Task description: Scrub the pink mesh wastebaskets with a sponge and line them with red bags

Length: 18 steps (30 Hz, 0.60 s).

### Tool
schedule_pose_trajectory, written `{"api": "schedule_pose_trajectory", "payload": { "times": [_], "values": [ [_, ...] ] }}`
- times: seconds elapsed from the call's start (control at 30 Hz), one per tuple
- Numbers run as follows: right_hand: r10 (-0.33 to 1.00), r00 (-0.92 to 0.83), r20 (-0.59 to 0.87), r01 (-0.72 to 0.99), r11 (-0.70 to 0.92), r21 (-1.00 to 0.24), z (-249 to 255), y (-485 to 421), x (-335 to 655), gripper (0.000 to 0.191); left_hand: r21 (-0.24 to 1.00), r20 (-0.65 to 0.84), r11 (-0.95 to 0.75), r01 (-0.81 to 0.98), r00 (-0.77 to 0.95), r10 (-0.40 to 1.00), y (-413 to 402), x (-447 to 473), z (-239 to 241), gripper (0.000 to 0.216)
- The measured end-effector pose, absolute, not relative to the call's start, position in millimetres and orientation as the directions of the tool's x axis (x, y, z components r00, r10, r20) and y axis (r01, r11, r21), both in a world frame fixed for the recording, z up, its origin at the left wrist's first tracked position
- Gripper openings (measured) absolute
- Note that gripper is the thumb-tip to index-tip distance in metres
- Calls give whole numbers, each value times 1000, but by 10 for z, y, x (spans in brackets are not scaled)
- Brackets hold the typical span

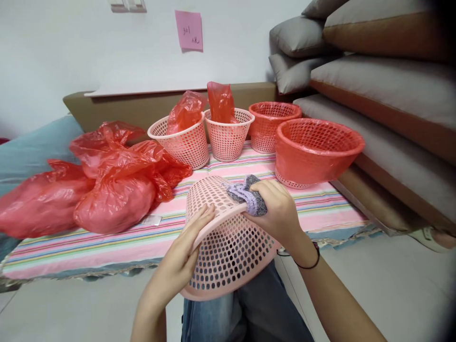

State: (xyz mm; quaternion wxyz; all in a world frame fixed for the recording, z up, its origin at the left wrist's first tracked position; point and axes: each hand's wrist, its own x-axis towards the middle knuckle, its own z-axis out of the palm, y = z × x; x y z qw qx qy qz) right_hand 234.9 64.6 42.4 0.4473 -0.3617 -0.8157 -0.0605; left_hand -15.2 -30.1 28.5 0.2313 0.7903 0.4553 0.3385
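A pink perforated plastic basket [231, 259] lies tilted on its side above my knees, its mouth facing me. My left hand [183, 249] grips the basket's rim on the left, with its fingers over the outside wall. In my right hand [280, 209] is a bunched grey and purple cloth [254, 199], pinched around the upper right part of the rim. A black band circles my right wrist. The basket's base points away toward the striped cloth [171, 237] on the seat.
Two pink baskets [228, 140] with red plastic bags [221, 102] inside stand behind. To their right are two baskets lined with red bags [317, 152]. Filled red bags [114, 199] lie on the left. Grey-brown cushions [384, 95] are stacked on the right.
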Motion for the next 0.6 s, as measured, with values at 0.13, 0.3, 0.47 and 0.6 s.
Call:
{"api": "schedule_pose_trajectory", "payload": {
  "times": [0.13,0.3,0.47,0.6],
  "values": [
    [619,-209,757,652,665,-364,278,595,2413,31,664,378,-507,549,339,862,-353,-172,219,60],
    [779,52,624,611,470,-637,5,501,2558,35,684,399,-496,536,295,868,-418,-222,148,57],
    [877,238,418,501,258,-826,-327,376,2648,40,713,415,-483,508,248,875,-495,-278,73,55],
    [889,327,321,417,169,-893,-541,279,2680,40,699,440,-496,515,236,866,-551,-306,18,55]
  ]
}}
